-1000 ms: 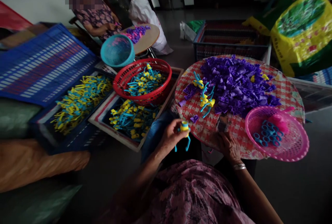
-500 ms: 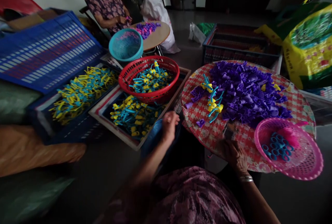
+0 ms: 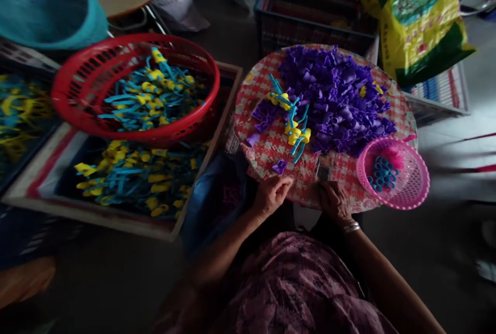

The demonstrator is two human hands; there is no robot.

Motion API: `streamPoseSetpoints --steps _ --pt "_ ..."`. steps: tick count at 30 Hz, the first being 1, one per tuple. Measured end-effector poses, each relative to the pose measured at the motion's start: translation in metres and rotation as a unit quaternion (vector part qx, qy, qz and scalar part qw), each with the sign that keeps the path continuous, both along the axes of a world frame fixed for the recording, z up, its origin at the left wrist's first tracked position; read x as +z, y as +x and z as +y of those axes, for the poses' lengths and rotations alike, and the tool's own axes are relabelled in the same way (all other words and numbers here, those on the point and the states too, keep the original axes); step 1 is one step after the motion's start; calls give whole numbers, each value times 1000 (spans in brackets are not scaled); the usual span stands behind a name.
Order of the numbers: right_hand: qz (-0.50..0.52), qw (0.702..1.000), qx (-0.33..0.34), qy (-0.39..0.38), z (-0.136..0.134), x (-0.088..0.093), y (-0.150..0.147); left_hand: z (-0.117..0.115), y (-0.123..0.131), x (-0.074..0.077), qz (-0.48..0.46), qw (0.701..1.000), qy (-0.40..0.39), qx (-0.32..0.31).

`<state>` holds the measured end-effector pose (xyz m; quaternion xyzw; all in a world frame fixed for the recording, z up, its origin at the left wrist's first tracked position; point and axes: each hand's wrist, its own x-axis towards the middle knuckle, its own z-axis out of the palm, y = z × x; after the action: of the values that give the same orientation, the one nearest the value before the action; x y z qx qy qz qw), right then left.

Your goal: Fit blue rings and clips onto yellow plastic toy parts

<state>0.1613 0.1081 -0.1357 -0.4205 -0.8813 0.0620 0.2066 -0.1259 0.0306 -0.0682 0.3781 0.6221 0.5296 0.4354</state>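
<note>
My left hand, fingers curled closed, is at the near edge of a round table with a red checked cover. Just beyond its fingertips lies a single purple plastic piece. At the same edge, further right, my right hand has its fingers bent down and pressed together; anything in either hand is hidden. A large heap of purple plastic pieces covers the table's middle. Left of the heap lie several yellow-and-blue plastic parts.
A pink basket with blue rings sits at the table's right. On the left, a red basket of yellow-and-blue parts rests over a crate with more. Behind stand a teal basin, a dark crate and a yellow-green bag.
My left hand has moved right, from beside the crate to the table's near edge. The view has turned right and down; the person at the far table is out of view. My right hand stays at the edge.
</note>
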Motion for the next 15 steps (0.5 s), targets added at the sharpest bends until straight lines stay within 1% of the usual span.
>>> streamPoseSetpoints --steps 3,5,6,8,10,13,15 --pt "-3 1000 -6 -5 -2 4 -1 45 -25 6 93 994 50 30" --pt "-11 1000 -14 -13 -4 5 -2 79 -39 5 153 982 97 49" --pt "-17 1000 -17 -16 -5 6 -2 96 -46 3 184 974 128 42" --pt "-29 999 -17 -18 -7 7 -2 126 -57 -7 257 948 189 -10" --pt "-39 999 -16 -16 -9 8 -2 149 -64 -21 321 916 229 -69" --pt "-44 999 -17 -14 -9 9 -2 169 -69 -40 387 884 234 -121" --pt "-43 999 -16 -9 -9 10 -3 173 -72 -46 421 867 223 -142"
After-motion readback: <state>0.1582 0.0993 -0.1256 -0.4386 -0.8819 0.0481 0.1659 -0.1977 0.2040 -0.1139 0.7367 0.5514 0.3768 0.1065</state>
